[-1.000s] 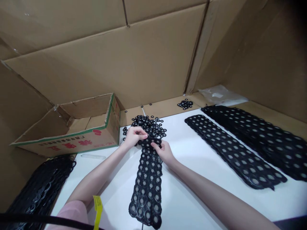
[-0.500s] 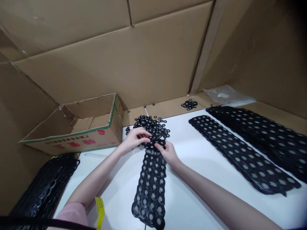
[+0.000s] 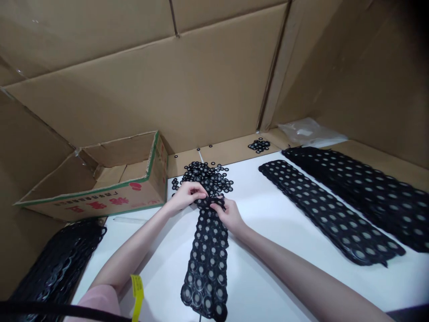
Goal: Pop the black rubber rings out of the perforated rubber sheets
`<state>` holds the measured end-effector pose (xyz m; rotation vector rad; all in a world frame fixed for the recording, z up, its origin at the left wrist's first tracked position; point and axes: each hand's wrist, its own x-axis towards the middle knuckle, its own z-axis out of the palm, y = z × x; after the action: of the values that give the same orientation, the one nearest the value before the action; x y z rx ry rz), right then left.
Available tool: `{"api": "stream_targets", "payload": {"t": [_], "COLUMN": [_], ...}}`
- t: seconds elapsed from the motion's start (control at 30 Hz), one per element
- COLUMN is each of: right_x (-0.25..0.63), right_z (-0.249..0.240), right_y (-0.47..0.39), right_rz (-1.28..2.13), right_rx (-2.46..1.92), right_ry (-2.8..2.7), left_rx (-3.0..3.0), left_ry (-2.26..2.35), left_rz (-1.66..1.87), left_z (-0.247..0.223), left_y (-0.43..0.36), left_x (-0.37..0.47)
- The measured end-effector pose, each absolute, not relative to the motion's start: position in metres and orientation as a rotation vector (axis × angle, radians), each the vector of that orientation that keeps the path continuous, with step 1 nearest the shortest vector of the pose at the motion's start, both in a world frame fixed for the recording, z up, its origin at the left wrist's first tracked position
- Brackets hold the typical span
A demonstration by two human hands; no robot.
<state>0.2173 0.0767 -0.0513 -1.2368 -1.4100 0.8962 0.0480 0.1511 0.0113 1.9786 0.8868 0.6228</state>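
A long black strip (image 3: pixel 208 255) set with rows of pale round spots lies on the white table, its far end raised at my hands. My right hand (image 3: pixel 230 215) grips that end from the right, thumb on top. My left hand (image 3: pixel 188 196) is at the strip's far left corner, thumb and forefinger pinched together; what lies between them is too small to make out. Just beyond both hands a heap of small black rings (image 3: pixel 209 175) spreads over the table edge.
An open cardboard box (image 3: pixel 110 197) stands at the left, with black netted material (image 3: pixel 60 259) below it. Two more spotted black strips, one nearer (image 3: pixel 321 205) and one farther (image 3: pixel 368 188), lie right. Behind are a small ring pile (image 3: pixel 259 145), a plastic bag (image 3: pixel 310 129) and cardboard walls.
The view has shifted slightly, moving the surroundings a little left. My left thumb and forefinger have closed together near the strip's far end; my right hand keeps its hold.
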Motion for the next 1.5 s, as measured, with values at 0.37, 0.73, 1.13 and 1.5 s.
{"api": "stream_targets", "payload": {"t": [0.37,0.73,1.13,1.5], "right_x": [0.215,0.215,0.218,0.215], "right_z": [-0.048,-0.045,-0.043,-0.034], "right_y": [0.077,0.078,0.077,0.074], "right_rz": [0.838,0.837,0.9,1.124], "right_rx": [-1.231,-1.216,-1.198,-1.104], "right_ry": [-1.507,-1.533,-1.499,-1.386], "left_rx": [2.014,1.978,2.101,2.192], "left_ry": [0.968,0.837,0.876,0.882], "left_rz": [0.803,0.728,0.878,0.988], "left_z": [0.014,0.011,0.014,0.024], "left_y": [0.149,0.16,0.15,0.132], "left_x": [0.057,0.051,0.056,0.064]}}
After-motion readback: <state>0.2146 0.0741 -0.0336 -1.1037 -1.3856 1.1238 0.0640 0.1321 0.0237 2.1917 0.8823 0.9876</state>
